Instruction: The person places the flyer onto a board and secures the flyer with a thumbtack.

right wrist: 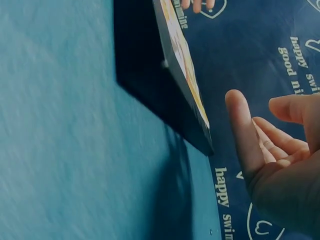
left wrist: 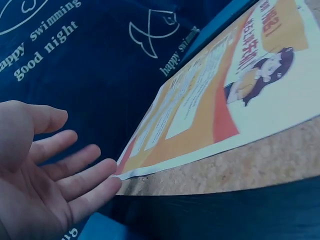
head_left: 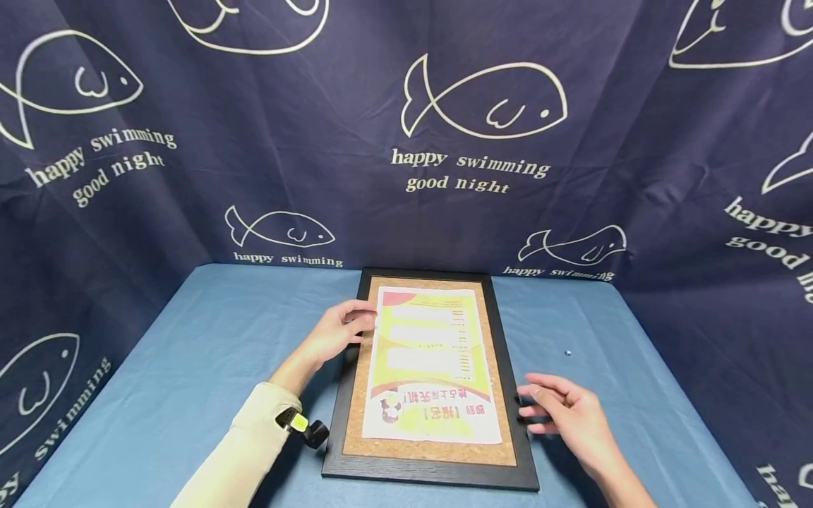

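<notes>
A cork board [head_left: 356, 423] with a black frame [head_left: 432, 471] is on the blue table. A yellow-and-white printed poster [head_left: 432, 360] lies over the cork, its large lettering upside down in the head view. At the board's upper left, my left hand [head_left: 343, 328] has its fingers extended over the frame by the poster's edge. The left wrist view shows that hand [left wrist: 60, 170] with nothing in its grasp; whether a fingertip touches the poster, I cannot tell. Beside the frame's lower right side is my right hand [head_left: 568, 416], fingers loosely bent and holding nothing.
A small shiny piece [head_left: 568, 353] lies on the blue table [head_left: 254, 331] to the right of the board. Behind and at both sides hangs a dark blue curtain [head_left: 356, 127] with fish drawings. A black-and-yellow device [head_left: 298, 423] sits at the left wrist.
</notes>
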### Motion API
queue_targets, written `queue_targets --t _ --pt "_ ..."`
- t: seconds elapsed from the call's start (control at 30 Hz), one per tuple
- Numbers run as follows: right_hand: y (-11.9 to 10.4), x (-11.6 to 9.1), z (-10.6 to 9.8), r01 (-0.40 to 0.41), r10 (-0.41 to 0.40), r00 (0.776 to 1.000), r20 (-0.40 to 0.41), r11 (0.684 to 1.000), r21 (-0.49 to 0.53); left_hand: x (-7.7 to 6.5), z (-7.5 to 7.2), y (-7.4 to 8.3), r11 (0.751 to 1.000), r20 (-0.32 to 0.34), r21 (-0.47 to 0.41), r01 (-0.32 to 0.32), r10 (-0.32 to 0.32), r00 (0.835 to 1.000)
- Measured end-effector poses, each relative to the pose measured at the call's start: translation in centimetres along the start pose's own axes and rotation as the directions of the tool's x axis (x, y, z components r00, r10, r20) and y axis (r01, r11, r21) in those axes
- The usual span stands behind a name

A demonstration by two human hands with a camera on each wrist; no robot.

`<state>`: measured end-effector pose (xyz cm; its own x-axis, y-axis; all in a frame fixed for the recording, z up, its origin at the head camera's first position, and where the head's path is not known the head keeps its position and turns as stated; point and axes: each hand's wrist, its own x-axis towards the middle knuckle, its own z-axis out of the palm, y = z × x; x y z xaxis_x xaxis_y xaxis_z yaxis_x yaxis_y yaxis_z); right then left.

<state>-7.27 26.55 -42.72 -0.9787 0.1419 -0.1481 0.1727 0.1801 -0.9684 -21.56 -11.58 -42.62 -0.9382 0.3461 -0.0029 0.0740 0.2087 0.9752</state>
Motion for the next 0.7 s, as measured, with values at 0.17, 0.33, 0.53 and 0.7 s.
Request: queue_targets --t 0.17,0.33,0.53,0.7 --pt "0.7 0.6 -1.3 0.101 -0.101 0.995 -0.008 0.995 -0.007 -0.6 0.4 -0.3 0.983 0.010 0.097 -0.158 0.157 0.987" --pt "1.5 1.7 -2.8 0.154 -0.155 0.987 -0.039 0.988 -0.032 -1.5 0.5 -0.9 0.954 0.092 0.164 -0.252 0.240 0.966" --pt "2.4 3.4 -4.9 0.191 -0.197 0.977 -0.079 0.978 -0.081 -3.1 0.9 -1.0 0.888 0.207 0.345 -0.303 0.243 0.948" --pt "3.3 4.9 -6.6 0.211 -0.231 0.965 -0.126 0.966 -0.150 -4.0 1.4 -1.2 0.836 0.308 0.413 -0.361 0.245 0.919"
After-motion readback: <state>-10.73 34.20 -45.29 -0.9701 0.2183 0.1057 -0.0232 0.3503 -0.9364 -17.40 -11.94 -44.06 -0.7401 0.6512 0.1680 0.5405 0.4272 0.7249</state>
